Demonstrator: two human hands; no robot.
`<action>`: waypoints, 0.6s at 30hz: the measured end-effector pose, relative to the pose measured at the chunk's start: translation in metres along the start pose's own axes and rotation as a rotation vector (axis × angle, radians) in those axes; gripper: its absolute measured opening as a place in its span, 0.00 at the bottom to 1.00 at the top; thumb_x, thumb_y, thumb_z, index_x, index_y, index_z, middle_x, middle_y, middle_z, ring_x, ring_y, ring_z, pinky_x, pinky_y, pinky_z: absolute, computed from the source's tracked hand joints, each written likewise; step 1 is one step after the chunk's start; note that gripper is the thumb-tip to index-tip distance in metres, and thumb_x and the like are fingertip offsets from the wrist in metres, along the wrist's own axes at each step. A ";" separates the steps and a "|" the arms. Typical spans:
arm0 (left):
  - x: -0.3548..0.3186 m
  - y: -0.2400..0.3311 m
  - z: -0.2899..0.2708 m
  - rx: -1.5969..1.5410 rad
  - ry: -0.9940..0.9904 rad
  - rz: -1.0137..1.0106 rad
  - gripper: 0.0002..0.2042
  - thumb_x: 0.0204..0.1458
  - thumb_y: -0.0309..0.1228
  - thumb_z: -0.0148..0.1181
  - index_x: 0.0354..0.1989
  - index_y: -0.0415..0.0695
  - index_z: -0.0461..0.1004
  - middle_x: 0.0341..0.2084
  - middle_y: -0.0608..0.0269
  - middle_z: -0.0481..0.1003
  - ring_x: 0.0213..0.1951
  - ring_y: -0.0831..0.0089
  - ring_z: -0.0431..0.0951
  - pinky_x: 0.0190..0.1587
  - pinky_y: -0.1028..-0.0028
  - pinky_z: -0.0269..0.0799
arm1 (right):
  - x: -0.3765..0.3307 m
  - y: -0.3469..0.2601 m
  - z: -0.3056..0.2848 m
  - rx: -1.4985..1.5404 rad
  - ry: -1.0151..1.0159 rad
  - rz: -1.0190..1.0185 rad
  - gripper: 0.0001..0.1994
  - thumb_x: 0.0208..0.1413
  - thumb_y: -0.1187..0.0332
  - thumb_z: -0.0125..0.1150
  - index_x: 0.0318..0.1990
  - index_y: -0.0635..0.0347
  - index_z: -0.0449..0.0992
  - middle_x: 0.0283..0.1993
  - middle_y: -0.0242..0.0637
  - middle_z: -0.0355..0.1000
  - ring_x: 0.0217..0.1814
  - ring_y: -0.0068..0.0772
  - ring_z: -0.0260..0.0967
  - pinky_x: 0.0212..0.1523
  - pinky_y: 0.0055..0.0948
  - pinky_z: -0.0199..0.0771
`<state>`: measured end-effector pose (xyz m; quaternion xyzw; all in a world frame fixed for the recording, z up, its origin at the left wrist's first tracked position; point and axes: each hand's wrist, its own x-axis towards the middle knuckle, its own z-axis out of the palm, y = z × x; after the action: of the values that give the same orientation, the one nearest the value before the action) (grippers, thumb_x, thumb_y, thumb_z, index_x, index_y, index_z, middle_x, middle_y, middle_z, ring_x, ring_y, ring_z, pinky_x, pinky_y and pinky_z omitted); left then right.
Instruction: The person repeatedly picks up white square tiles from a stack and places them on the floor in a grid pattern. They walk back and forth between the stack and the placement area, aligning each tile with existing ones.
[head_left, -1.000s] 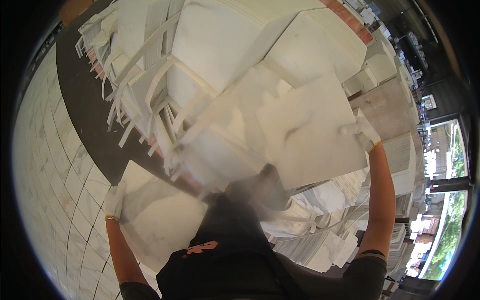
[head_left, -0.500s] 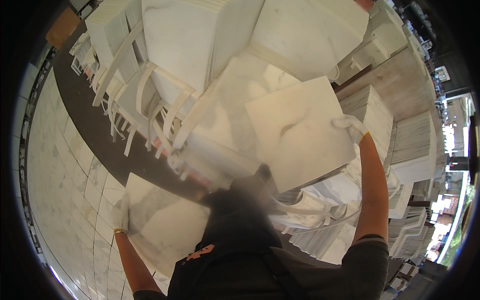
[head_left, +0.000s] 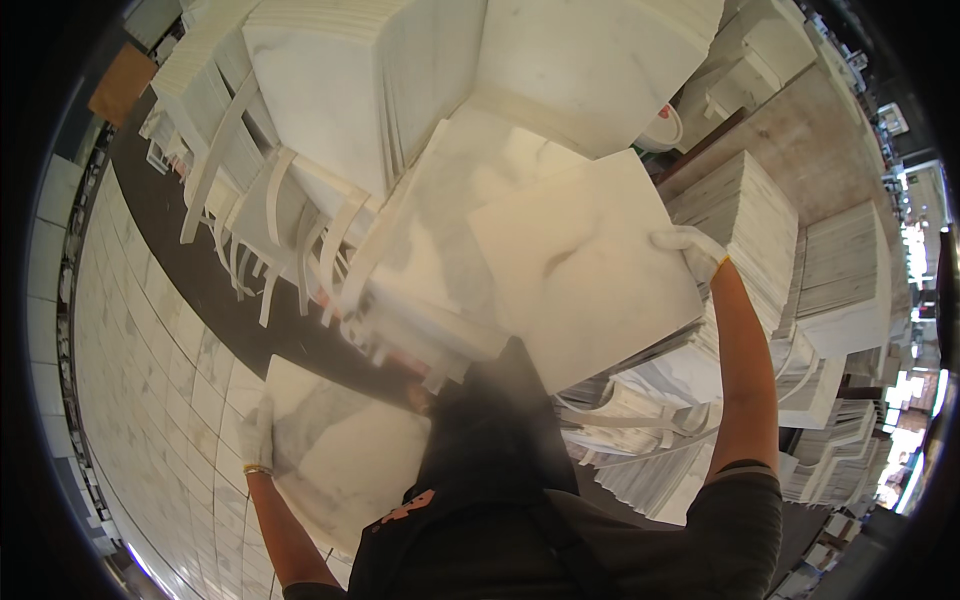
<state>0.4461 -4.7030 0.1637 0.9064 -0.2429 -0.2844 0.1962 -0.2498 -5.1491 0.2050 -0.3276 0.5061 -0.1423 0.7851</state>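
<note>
On my feed, the left hand (head_left: 257, 435) grips a grey-veined slab (head_left: 352, 455) at its outer edge, likely for leverage. The right hand (head_left: 697, 252) pinches a pale slab (head_left: 600, 285), probably steadying it.

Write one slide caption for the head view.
Gloved left hand holds a grey-veined white stone-look slab; gloved right hand, a pale square slab.

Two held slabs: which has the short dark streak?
The right slab, held by its edge in the right grip: pale, one short dark streak near its middle. The left slab, in the left grip, shows broad grey bands instead.
</note>
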 end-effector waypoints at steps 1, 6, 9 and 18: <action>0.000 0.001 0.001 0.000 0.003 -0.002 0.32 0.60 0.57 0.56 0.32 0.32 0.78 0.22 0.62 0.72 0.28 0.75 0.64 0.33 0.68 0.65 | 0.002 0.001 -0.003 -0.014 0.055 0.045 0.22 0.58 0.65 0.65 0.57 0.68 0.76 0.52 0.41 0.78 0.53 0.34 0.77 0.56 0.35 0.76; -0.003 0.010 0.001 -0.016 0.005 0.005 0.32 0.61 0.58 0.55 0.33 0.31 0.78 0.22 0.63 0.71 0.28 0.75 0.64 0.32 0.69 0.64 | 0.017 0.015 -0.018 -0.125 0.049 0.139 0.19 0.59 0.67 0.66 0.56 0.67 0.78 0.48 0.39 0.79 0.48 0.32 0.77 0.51 0.34 0.77; -0.005 0.015 0.003 -0.042 0.024 0.025 0.33 0.61 0.58 0.55 0.33 0.31 0.78 0.21 0.64 0.70 0.27 0.76 0.63 0.31 0.70 0.63 | 0.006 0.029 -0.022 -0.209 0.021 0.120 0.16 0.57 0.71 0.67 0.52 0.67 0.80 0.45 0.37 0.79 0.44 0.29 0.76 0.48 0.33 0.77; 0.041 0.046 0.004 0.083 -0.066 0.197 0.33 0.61 0.58 0.55 0.32 0.30 0.78 0.20 0.62 0.71 0.27 0.75 0.64 0.32 0.68 0.64 | -0.092 0.139 0.029 -0.091 0.069 -0.268 0.11 0.57 0.78 0.61 0.47 0.65 0.81 0.43 0.36 0.80 0.44 0.26 0.77 0.47 0.28 0.79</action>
<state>0.4582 -4.7634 0.1667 0.8756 -0.3487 -0.2831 0.1775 -0.2806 -4.9837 0.1860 -0.4225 0.4902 -0.2339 0.7256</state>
